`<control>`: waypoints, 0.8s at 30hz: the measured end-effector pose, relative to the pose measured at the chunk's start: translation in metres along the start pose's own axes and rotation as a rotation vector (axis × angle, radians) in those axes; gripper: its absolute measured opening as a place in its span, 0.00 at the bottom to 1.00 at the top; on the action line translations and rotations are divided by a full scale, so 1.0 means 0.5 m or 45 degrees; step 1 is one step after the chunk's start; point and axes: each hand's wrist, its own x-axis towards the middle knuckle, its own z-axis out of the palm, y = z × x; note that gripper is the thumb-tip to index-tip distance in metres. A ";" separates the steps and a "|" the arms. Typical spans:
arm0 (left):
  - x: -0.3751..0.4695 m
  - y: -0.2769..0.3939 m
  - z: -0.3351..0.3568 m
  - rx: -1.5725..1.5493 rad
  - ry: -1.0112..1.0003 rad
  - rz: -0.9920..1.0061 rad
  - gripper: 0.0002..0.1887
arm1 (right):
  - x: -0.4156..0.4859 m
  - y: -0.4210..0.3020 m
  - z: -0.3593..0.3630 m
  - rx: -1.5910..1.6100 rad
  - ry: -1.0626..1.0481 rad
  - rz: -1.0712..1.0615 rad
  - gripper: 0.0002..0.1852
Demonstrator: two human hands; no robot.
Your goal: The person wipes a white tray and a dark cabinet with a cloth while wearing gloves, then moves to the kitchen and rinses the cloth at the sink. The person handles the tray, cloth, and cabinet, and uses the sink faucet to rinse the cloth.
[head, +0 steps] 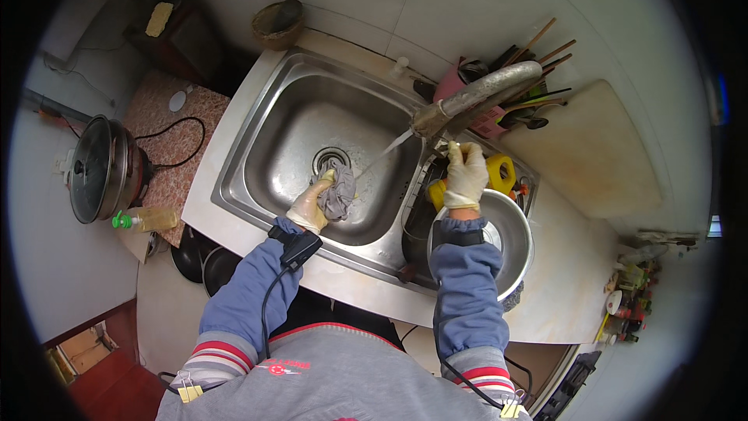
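My left hand (311, 204), in a pale glove, grips a crumpled grey cloth (339, 192) low in the stainless steel sink basin (298, 111). The cloth covers part of the drain (331, 155). A stream of water (385, 149) runs from the metal tap (491, 85) towards the cloth. My right hand (467, 178), gloved too, has its fingers closed at the tap's handle (444, 145), which they partly hide. Under my right forearm stands a metal bowl (514, 240), partly covered by the sleeve.
A yellow bottle (501, 172) stands behind the bowl. Pink utensil holders (450, 80) with chopsticks and spoons sit behind the tap, near a leaning cutting board (590, 152). At left are a lidded electric pot (108, 169) and a pump bottle (155, 218). A brown bowl (278, 26) occupies the back corner.
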 end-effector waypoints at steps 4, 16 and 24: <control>-0.005 0.021 -0.021 0.116 0.016 0.086 0.16 | 0.033 0.012 0.011 0.229 -0.089 0.158 0.11; -0.057 0.056 0.084 0.644 -0.212 0.148 0.44 | -0.181 -0.124 -0.028 0.000 -0.635 -0.790 0.39; -0.070 0.086 0.140 1.659 -1.006 0.019 0.14 | -0.185 -0.185 0.022 -0.310 -0.822 -1.356 0.34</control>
